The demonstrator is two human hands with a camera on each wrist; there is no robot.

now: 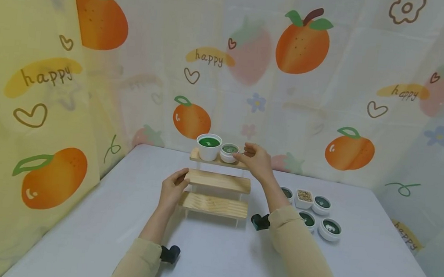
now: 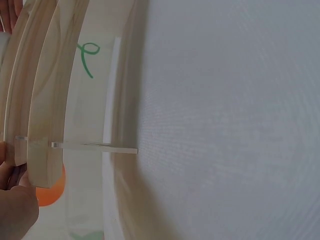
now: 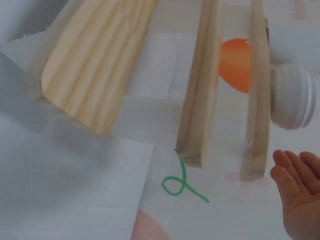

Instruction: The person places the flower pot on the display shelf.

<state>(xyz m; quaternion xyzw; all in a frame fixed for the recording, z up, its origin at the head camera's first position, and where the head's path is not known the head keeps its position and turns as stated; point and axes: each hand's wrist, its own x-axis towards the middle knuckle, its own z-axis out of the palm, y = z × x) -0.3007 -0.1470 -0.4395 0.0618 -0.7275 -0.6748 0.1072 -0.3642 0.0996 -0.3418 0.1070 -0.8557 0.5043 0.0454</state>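
Note:
A three-tier wooden display stand (image 1: 218, 181) on clear legs is in the middle of the table. My left hand (image 1: 171, 191) grips the left end of its middle shelf, thumb and fingers at the board's edge in the left wrist view. On the top shelf are a taller white cup (image 1: 207, 155) with green contents and, to its right, a small ribbed white bowl (image 1: 228, 158), also green inside. Beside that bowl is my right hand (image 1: 258, 163). In the right wrist view its fairly straight fingers (image 3: 287, 175) are apart from the bowl (image 3: 294, 95), holding nothing.
Right of the stand, partly behind my right forearm, several round white bowls (image 1: 329, 236) with dark green contents surround a square white dish (image 1: 304, 205) of grainy bits. A white cloth covers the table (image 1: 79, 231). Fruit-printed curtains (image 1: 232, 108) hang behind and at both sides.

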